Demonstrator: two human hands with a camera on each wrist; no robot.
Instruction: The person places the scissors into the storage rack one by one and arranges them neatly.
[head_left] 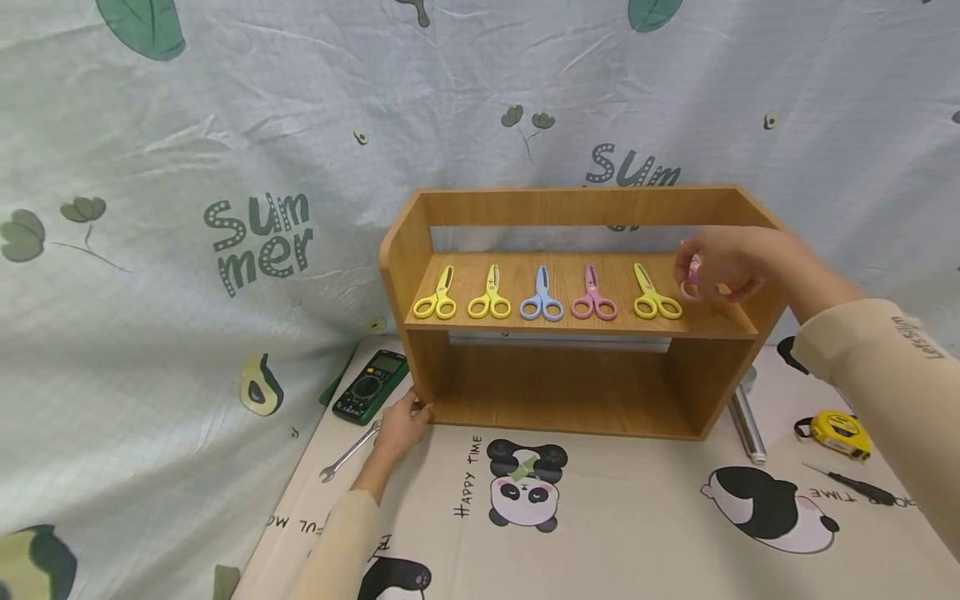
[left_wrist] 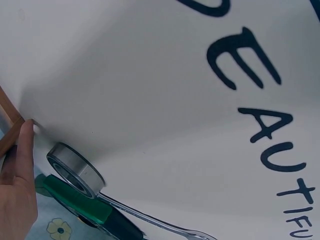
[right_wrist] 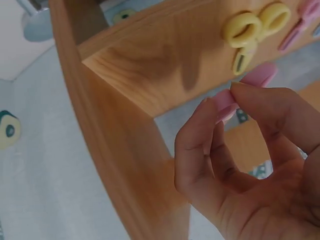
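My right hand (head_left: 731,258) pinches a pair of pink scissors (right_wrist: 225,102) by the handle loops, over the right end of the upper board of a wooden shelf (head_left: 570,329). In the head view the fingers cover part of those scissors. Along the board to the left lie yellow scissors (head_left: 657,293), dark pink scissors (head_left: 592,300), blue scissors (head_left: 542,302) and two more yellow pairs (head_left: 490,302), blades toward the back. My left hand (head_left: 401,425) touches the shelf's lower left front corner, one finger lying straight along the wood in the left wrist view.
Left of the shelf lie a green-edged multimeter (head_left: 371,387), a wrench (head_left: 348,454) and a metal ring (left_wrist: 75,170). On the right are a metal tube-like tool (head_left: 746,425), a yellow tape measure (head_left: 838,433) and a screwdriver (head_left: 858,486). A patterned cloth (head_left: 300,125) hangs behind.
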